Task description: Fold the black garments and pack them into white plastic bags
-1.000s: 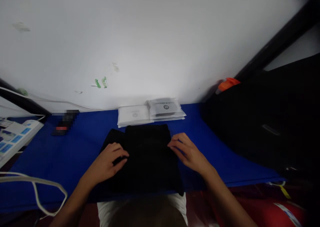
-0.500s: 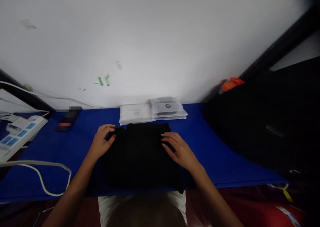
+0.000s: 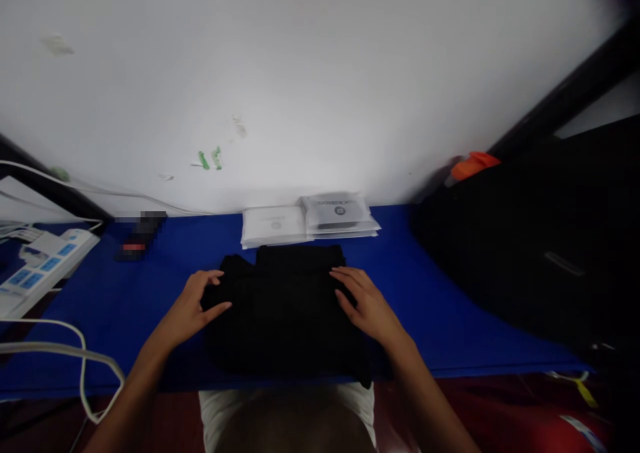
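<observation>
A folded piece of black fabric [image 3: 287, 320], perhaps a garment, lies in front of me across the blue-covered tabletop [image 3: 425, 306]. At its left edge rests my left hand [image 3: 190, 310], thumb spread well away from the fingers and laid on the cloth. My right hand [image 3: 364, 304] touches the right side of the fabric, its fingers stretched over the edge. Neither hand grips the cloth. Just beyond the fabric, a flat white packet [image 3: 273, 226] sits beside a small stack of translucent printed packets [image 3: 340, 213].
A white power strip [image 3: 50, 263] with plugs and looping white cables [image 3: 65, 351] occupies the left. Near the wall [image 3: 320, 93] lies a blurred dark object [image 3: 143, 236]. A large black item [image 3: 515, 260] covers the right end, with something orange [image 3: 475, 165] behind it.
My left hand has moved down along the fabric's left edge, and its thumb has spread from the fingers. My right hand stays nearly in place. The view has shifted slightly.
</observation>
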`<state>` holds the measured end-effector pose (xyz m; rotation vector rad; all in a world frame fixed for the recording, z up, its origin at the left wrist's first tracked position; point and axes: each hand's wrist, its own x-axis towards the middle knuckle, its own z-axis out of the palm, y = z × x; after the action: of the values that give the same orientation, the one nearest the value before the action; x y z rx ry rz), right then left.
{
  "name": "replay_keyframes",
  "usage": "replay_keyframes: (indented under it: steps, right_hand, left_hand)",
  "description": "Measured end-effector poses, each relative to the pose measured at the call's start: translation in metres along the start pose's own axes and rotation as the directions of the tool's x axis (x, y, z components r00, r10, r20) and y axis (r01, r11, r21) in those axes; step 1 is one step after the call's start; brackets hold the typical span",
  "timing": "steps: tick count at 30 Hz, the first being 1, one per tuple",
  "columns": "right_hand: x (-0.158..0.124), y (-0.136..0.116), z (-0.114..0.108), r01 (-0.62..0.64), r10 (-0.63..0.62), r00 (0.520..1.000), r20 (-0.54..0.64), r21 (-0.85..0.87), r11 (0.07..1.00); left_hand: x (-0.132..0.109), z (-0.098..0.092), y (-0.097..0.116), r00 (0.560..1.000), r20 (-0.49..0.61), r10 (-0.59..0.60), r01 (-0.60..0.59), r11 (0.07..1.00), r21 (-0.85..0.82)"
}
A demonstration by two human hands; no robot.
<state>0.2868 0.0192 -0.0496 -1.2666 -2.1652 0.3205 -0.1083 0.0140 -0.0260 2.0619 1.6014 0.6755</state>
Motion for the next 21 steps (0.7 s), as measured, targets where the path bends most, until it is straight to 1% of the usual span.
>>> replay_keyframes:
  steps: [2,4,7,8,9,11,13,15,17,19,20,21]
  right_hand:
    - [0.0,-0.001,-0.001,-0.011,0.011,1.0,-0.008,0.007,1.0]
    - [0.0,-0.002,-0.002,-0.03,0.03,0.999,-0.022,0.021,0.999]
    - [0.0,-0.004,-0.005,-0.071,0.073,0.996,-0.052,0.045,0.996]
    - [0.0,-0.005,-0.006,-0.079,0.083,0.995,-0.063,0.052,0.995]
    - [0.0,-0.005,-0.007,-0.085,0.089,0.993,-0.073,0.059,0.995]
    - [0.0,-0.005,-0.008,-0.093,0.1,0.991,-0.091,0.07,0.993]
    - [0.0,-0.006,-0.008,-0.108,0.116,0.988,-0.103,0.079,0.991]
    - [0.0,-0.006,-0.009,-0.12,0.129,0.986,-0.109,0.087,0.989]
    - [0.0,-0.007,-0.009,-0.12,0.13,0.985,-0.111,0.094,0.988]
    - [0.0,-0.006,-0.008,-0.117,0.128,0.986,-0.11,0.099,0.988]
    - [0.0,-0.006,-0.008,-0.117,0.128,0.986,-0.11,0.1,0.988]
    - [0.0,-0.005,-0.007,-0.118,0.13,0.985,-0.11,0.102,0.988]
  left_hand:
    - [0.0,-0.001,-0.002,0.999,0.033,0.001,-0.004,0.998,0.066]
    - [0.0,-0.004,-0.003,0.997,0.078,0.02,-0.028,0.995,0.093]
    - [0.002,-0.01,0.002,0.995,0.078,0.056,-0.059,0.998,0.037]
    - [0.003,-0.011,0.005,0.997,0.064,0.043,-0.043,0.999,0.0]
    - [0.004,-0.013,0.008,0.999,0.041,0.003,-0.002,0.999,-0.037]
    - [0.007,-0.015,0.012,0.989,-0.029,-0.145,0.14,0.983,-0.114]
    - [0.013,-0.016,0.015,0.942,-0.092,-0.323,0.297,0.929,-0.219]
    - [0.021,-0.015,0.016,0.88,-0.151,-0.451,0.379,0.856,-0.353]
    - [0.031,-0.014,0.018,0.82,-0.213,-0.532,0.393,0.792,-0.468]
    - [0.039,-0.014,0.022,0.765,-0.253,-0.592,0.364,0.722,-0.588]
    - [0.041,-0.014,0.025,0.748,-0.236,-0.62,0.345,0.667,-0.66]
    - [0.043,-0.015,0.028,0.743,-0.193,-0.641,0.325,0.597,-0.733]
